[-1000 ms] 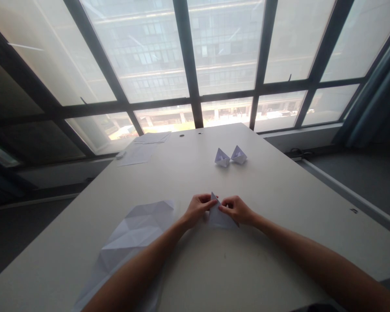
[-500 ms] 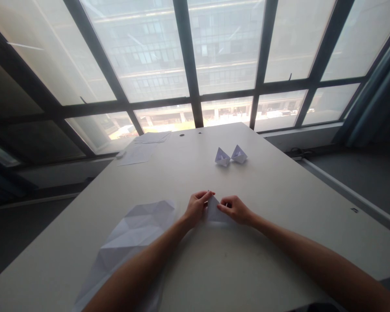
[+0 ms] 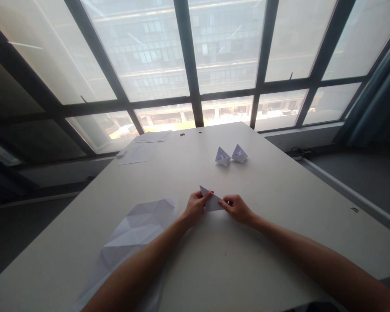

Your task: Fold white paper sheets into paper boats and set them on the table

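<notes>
A small folded piece of white paper (image 3: 213,204), roughly triangular, is held between my two hands above the near middle of the table. My left hand (image 3: 196,205) pinches its left side, with the thumb across the face and a pointed corner sticking up beyond the fingers. At the right edge, my right hand (image 3: 236,208) grips the paper between thumb and curled fingers. Farther back stand two folded paper boats, a left one (image 3: 222,157) and a right one (image 3: 239,154), side by side and close together.
A large creased sheet of paper (image 3: 133,229) lies to the left, partly beneath my left forearm. Flat white sheets (image 3: 136,154) rest at the far left of the white table (image 3: 279,203). Tall windows (image 3: 227,47) stand beyond, and a curtain (image 3: 372,95) hangs at right.
The folded paper has turned between my hands: its corner now points up and left past my left fingers, and its lower edge sits higher. Both hands stay nearly in place.
</notes>
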Demonstrator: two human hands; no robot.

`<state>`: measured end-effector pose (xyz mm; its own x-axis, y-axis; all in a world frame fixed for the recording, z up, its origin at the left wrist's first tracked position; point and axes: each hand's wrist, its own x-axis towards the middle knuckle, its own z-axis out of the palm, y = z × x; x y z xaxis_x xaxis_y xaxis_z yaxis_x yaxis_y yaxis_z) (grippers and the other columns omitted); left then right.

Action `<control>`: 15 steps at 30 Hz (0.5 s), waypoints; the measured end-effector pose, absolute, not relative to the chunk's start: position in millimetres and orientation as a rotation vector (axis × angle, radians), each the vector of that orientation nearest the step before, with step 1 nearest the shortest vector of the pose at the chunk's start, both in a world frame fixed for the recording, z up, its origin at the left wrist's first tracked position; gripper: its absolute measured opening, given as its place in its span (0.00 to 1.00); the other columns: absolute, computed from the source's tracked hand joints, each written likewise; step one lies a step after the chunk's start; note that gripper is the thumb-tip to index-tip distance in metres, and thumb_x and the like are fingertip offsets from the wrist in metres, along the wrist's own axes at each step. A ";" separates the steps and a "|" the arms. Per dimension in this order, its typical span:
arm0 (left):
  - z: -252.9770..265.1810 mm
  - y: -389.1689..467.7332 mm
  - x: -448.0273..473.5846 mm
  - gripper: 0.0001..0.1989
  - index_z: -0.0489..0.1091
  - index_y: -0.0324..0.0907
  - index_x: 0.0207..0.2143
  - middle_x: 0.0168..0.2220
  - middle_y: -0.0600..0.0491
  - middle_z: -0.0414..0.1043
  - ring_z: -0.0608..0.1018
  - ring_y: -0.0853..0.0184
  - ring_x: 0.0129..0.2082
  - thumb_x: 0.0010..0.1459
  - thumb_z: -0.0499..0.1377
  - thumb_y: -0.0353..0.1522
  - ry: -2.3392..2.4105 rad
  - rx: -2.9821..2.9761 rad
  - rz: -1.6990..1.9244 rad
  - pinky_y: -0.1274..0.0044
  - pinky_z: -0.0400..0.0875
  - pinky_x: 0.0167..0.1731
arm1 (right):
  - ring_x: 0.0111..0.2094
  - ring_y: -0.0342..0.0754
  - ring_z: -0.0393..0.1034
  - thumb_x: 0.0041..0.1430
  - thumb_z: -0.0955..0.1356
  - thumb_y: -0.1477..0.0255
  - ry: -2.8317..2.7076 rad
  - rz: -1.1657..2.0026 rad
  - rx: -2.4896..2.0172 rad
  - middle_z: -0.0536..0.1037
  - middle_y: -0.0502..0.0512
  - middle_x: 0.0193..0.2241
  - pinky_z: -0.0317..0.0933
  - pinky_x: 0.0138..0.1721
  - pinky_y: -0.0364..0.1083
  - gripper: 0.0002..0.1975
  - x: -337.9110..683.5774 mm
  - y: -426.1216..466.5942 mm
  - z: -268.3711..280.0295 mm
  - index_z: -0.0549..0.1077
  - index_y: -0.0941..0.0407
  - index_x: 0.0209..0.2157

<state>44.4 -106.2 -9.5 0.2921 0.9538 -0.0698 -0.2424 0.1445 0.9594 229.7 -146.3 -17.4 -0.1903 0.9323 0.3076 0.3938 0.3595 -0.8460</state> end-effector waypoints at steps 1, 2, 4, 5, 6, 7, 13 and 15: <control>-11.6 -104.0 44.4 0.23 0.76 0.35 0.34 0.26 0.52 0.74 0.73 0.70 0.24 0.42 0.72 0.44 0.875 1.029 1.073 0.78 0.67 0.27 | 0.21 0.40 0.51 0.60 0.65 0.60 -1.747 0.769 -1.181 0.58 0.45 0.16 0.45 0.23 0.41 0.22 230.1 -145.6 -18.4 0.65 0.57 0.17; -13.4 -102.0 44.5 0.23 0.76 0.36 0.34 0.26 0.52 0.74 0.73 0.69 0.25 0.41 0.72 0.44 0.884 1.009 1.104 0.78 0.67 0.27 | 0.21 0.40 0.51 0.60 0.64 0.59 -1.732 0.759 -1.183 0.58 0.45 0.16 0.45 0.22 0.41 0.22 230.6 -144.9 -19.4 0.66 0.57 0.18; -15.9 -98.9 44.7 0.23 0.76 0.36 0.34 0.28 0.51 0.74 0.74 0.69 0.27 0.41 0.72 0.44 0.887 0.998 1.160 0.77 0.68 0.30 | 0.21 0.41 0.53 0.61 0.64 0.58 -1.698 0.754 -1.177 0.61 0.46 0.16 0.46 0.22 0.41 0.22 231.8 -143.6 -20.5 0.70 0.58 0.20; -16.5 -97.8 44.8 0.23 0.76 0.36 0.34 0.29 0.51 0.75 0.74 0.69 0.28 0.42 0.72 0.45 0.886 0.995 1.186 0.77 0.68 0.31 | 0.21 0.41 0.53 0.61 0.64 0.58 -1.679 0.757 -1.177 0.62 0.46 0.17 0.47 0.22 0.41 0.22 232.3 -143.2 -20.5 0.71 0.58 0.20; -16.7 -97.1 44.8 0.23 0.76 0.37 0.34 0.29 0.51 0.75 0.75 0.69 0.29 0.42 0.72 0.45 0.884 0.991 1.211 0.77 0.68 0.32 | 0.21 0.41 0.54 0.60 0.64 0.58 -1.662 0.761 -1.182 0.63 0.46 0.17 0.47 0.22 0.41 0.22 232.7 -142.9 -20.1 0.71 0.58 0.21; -16.7 -96.6 44.7 0.23 0.76 0.37 0.34 0.30 0.51 0.75 0.75 0.68 0.29 0.42 0.72 0.45 0.882 0.981 1.231 0.77 0.68 0.33 | 0.21 0.41 0.54 0.60 0.65 0.57 -1.646 0.763 -1.190 0.63 0.47 0.17 0.48 0.22 0.41 0.21 233.1 -142.9 -19.5 0.71 0.58 0.21; -15.8 -95.8 43.9 0.22 0.77 0.37 0.34 0.30 0.51 0.76 0.75 0.68 0.30 0.41 0.72 0.43 0.869 0.905 1.282 0.77 0.68 0.33 | 0.19 0.41 0.55 0.58 0.66 0.60 -1.602 0.788 -1.194 0.65 0.47 0.16 0.49 0.22 0.41 0.19 233.9 -144.0 -16.0 0.70 0.58 0.20; -15.6 -95.6 43.6 0.22 0.77 0.37 0.34 0.30 0.51 0.76 0.75 0.68 0.30 0.41 0.72 0.43 0.864 0.898 1.290 0.77 0.68 0.33 | 0.19 0.41 0.55 0.57 0.67 0.60 -1.590 0.797 -1.189 0.65 0.47 0.16 0.48 0.21 0.41 0.18 234.3 -143.9 -16.5 0.70 0.58 0.20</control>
<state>43.6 -95.6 -15.6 0.0855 0.9959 -0.0304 -0.4072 0.0627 0.9112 234.3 -143.9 -16.5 -0.0636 0.9494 0.3076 0.3217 0.3113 -0.8942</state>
